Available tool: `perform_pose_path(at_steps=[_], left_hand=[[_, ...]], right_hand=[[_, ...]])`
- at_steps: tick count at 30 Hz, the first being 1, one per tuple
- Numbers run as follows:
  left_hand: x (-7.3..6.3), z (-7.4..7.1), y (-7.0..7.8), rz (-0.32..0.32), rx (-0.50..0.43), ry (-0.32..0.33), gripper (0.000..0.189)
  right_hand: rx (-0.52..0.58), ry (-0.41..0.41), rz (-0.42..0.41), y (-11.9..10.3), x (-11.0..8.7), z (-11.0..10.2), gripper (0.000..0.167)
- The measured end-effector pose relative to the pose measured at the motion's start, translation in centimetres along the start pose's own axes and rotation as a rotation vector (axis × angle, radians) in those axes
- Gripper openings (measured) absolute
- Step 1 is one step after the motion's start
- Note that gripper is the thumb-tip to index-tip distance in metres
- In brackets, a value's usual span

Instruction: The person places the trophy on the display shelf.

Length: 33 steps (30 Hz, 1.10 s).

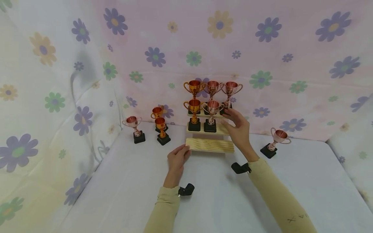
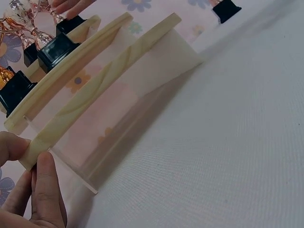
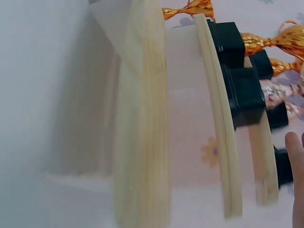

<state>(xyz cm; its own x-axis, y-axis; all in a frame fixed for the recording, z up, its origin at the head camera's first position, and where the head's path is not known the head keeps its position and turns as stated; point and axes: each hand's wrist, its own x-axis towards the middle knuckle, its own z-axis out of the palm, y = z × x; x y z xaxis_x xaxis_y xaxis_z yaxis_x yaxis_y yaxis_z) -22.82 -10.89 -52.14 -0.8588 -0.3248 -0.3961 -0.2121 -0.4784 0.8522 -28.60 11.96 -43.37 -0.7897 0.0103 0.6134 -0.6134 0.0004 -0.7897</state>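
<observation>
A tiered stand with wooden shelf boards [image 1: 209,145] and see-through side panels [image 2: 73,173] stands on the white table. My left hand [image 1: 176,159] pinches the left end of its lowest board, thumb above and fingers beneath. On the top shelf are a gold trophy cup [image 1: 194,86] and two pink ones, all with black bases. The middle shelf bears a gold trophy [image 1: 194,108] and a pink trophy [image 1: 213,108]. My right hand [image 1: 239,129] is at the top shelf's right end, fingertips at the base of the rightmost pink trophy [image 1: 231,87], thumb apart from the fingers.
Left of the stand, a pink trophy [image 1: 132,124] and two gold trophies [image 1: 160,124] are on the table [image 1: 209,200]. Another pink trophy [image 1: 279,137] stands to the right. Flower-printed cloth [image 1: 163,29] hangs close behind the stand and along both sides.
</observation>
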Motion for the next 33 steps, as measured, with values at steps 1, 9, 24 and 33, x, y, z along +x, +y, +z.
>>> perform_pose_path(at_steps=[1,9,24,33], left_hand=[[0.0,-0.1,0.0,0.001,-0.002,-0.003,0.032],[-0.1,-0.2,0.3,0.004,0.007,0.006,0.033],[-0.1,0.0,-0.1,-0.028,0.03,0.023,0.032],[-0.5,0.1,0.0,0.014,0.021,0.009,0.033]], right_hand=[[-0.005,0.02,-0.006,-0.2,-0.5,-0.5,0.046],[0.077,0.26,-0.188,-3.8,-3.1,-5.1,0.034],[-0.386,0.599,0.014,-4.4,-5.1,-15.5,0.067],[-0.444,0.51,0.407,-0.1,-7.8,-16.8,0.092]])
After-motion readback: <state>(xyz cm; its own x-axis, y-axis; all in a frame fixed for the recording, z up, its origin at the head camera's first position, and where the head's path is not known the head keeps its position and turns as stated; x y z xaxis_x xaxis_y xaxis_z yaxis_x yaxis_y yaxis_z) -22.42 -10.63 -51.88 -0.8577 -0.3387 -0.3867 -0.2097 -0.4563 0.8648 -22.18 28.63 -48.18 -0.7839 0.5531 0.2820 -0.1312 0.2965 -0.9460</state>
